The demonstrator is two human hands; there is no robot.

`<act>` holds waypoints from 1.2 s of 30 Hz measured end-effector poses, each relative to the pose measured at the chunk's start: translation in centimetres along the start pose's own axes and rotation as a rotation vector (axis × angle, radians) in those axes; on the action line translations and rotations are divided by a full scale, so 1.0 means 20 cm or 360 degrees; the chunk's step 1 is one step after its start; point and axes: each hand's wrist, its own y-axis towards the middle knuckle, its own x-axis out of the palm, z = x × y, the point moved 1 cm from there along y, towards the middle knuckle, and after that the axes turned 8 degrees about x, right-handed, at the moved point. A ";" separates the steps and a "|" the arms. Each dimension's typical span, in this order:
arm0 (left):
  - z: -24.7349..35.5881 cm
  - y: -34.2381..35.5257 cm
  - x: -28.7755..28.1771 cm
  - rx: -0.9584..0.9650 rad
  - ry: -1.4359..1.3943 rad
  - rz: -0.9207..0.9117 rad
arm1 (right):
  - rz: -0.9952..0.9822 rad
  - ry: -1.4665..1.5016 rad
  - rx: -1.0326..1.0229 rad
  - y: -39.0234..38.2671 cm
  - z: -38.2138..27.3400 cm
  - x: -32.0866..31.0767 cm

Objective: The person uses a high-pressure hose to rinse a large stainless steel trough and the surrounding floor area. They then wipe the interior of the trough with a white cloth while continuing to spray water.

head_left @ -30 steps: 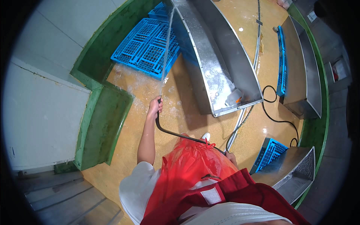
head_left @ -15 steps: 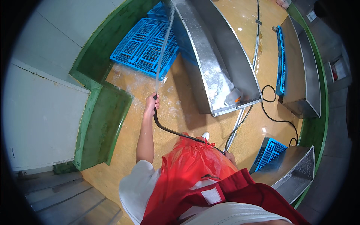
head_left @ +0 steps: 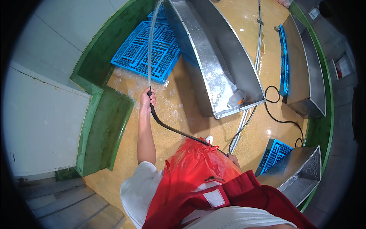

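Observation:
My left hand [head_left: 146,100] is closed around the end of a black hose [head_left: 167,128], arm stretched forward. A stream of water [head_left: 151,45] shoots from it, away past a blue plastic pallet [head_left: 146,49] on the wet floor. Close to my right hip, my right hand [head_left: 233,158] grips the same hose farther along, its fingers partly hidden by my red apron [head_left: 194,160]. Ahead of me stands a long stainless steel trough [head_left: 219,72], with a pale container with an orange part [head_left: 237,100] inside its near end.
Slack hose [head_left: 284,123] loops across the tan floor [head_left: 183,103] on the right. Two more steel troughs [head_left: 305,68] stand along that side, with blue pallets [head_left: 275,154] beside them. A green ledge [head_left: 103,131] runs along the left wall. A drain channel [head_left: 241,131] crosses the floor.
My left hand has swung a little left with the hose end. The water stream has shifted left too, across the pallet. My right hand stays by my hip.

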 end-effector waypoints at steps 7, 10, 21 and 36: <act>0.03 -0.01 0.03 0.0049 -0.0010 -0.0031 | 0.0036 -0.0063 -0.0062 0.03 0.04 0.03; -0.06 0.01 0.03 -0.0056 0.0103 -0.0007 | 0.0031 -0.0033 -0.0042 0.00 0.01 0.02; -0.32 -0.04 -0.05 -0.0193 0.0336 0.0018 | 0.0128 -0.0016 0.0132 -0.18 -0.12 -0.12; -0.06 -0.09 0.05 0.0017 0.0011 0.0004 | 0.0051 -0.0068 -0.0031 -0.02 -0.01 0.04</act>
